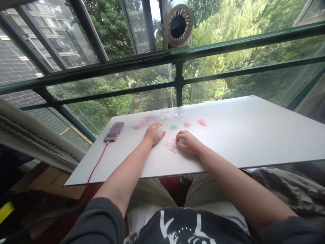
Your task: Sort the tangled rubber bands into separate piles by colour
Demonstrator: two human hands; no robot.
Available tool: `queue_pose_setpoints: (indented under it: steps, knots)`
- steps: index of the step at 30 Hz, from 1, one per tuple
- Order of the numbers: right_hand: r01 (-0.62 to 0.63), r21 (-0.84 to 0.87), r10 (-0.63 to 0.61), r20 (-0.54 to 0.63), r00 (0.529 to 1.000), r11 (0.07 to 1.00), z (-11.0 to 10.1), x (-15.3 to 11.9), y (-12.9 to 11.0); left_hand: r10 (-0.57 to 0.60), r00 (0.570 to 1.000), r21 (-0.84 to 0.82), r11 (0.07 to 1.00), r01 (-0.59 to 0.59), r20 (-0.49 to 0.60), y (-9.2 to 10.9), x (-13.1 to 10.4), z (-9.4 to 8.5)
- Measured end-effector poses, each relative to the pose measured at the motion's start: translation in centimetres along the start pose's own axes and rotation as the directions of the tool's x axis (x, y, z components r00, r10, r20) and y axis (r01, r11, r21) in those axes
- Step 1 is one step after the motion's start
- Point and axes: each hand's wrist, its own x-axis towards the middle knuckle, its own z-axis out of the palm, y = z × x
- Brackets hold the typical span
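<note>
Pink strands lie on the desk, just beside the bent fingers of the right hand; I cannot tell whether these hold any. The left hand rests near a pale yellow pile, fingers slightly parted, their hold unclear. Beyond the fingers lie a blue pile and a clear dish; well left runs a red cable.

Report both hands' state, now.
Left hand: open, beside a small pale yellow heap.
Right hand: curled beside loose thin pink strands; whether it holds any cannot be told.
</note>
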Motion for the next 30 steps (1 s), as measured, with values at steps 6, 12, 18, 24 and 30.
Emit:
queue_pose_setpoints:
  steps: [6,12,18,24,30]
  knots:
    - [0.001,0.014,-0.001,-0.003,1.000,1.000,0.0,-0.1,0.1,0.036,0.991,0.009,0.999,-0.038,0.127,-0.4,2.3,0.2]
    - [-0.008,0.009,0.008,0.000,1.000,1.000,0.0,0.0,-0.1,-0.024,0.993,0.066,0.998,0.017,0.118,-1.2,1.5,-0.5]
    - [-0.022,0.015,0.022,-0.011,1.000,1.000,-0.1,0.0,-0.1,0.042,0.965,0.085,0.994,-0.066,0.257,-0.5,0.4,-1.0]
    - [-0.012,-0.007,0.012,-0.011,1.000,1.000,0.0,0.0,0.0,0.013,0.868,0.167,0.980,-0.110,0.497,0.4,0.1,-0.6]
    - [-0.011,-0.011,0.011,-0.009,1.000,1.000,0.0,0.1,0.1,-0.030,0.863,0.187,0.979,-0.075,0.504,0.7,0.6,-0.2]
